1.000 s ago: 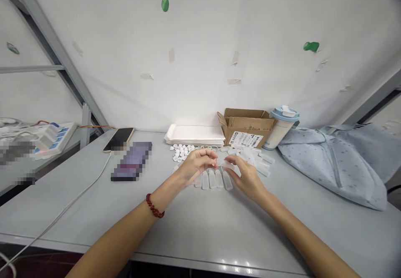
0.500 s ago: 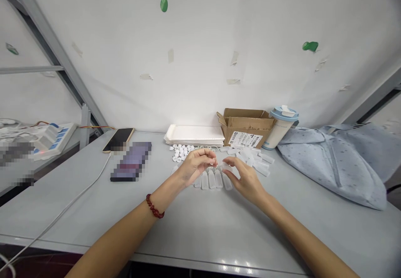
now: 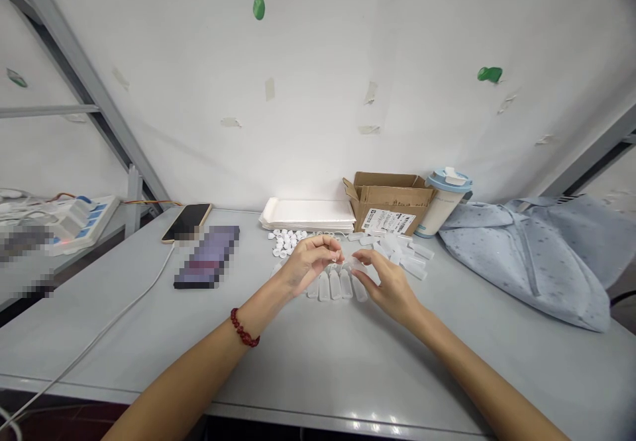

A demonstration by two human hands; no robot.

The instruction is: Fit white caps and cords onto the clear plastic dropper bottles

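My left hand (image 3: 309,265) has thumb and fingers pinched together on a small whitish plastic piece (image 3: 334,259), too small to make out fully. Facing it, my right hand (image 3: 386,281) is closed with thumb and index finger around a translucent plastic bottle (image 3: 356,264), mostly hidden by the fingers. The two hands are close, with a narrow gap between the fingertips. Below them several translucent squeeze bottles (image 3: 335,286) lie in a row on the grey table (image 3: 318,355). More loose bottles (image 3: 413,267) are scattered behind my right hand.
Small white caps (image 3: 284,242) lie in a heap behind my left hand. Farther back are a stack of white envelopes (image 3: 311,214), an open cardboard box (image 3: 390,202) and a tumbler (image 3: 442,206). Blue fabric (image 3: 527,262) is at right; two phones (image 3: 187,221) and a cable (image 3: 119,315) at left.
The hands keep nearly the same pose and hold. The whole view has shifted very slightly; nothing on the table has visibly moved.
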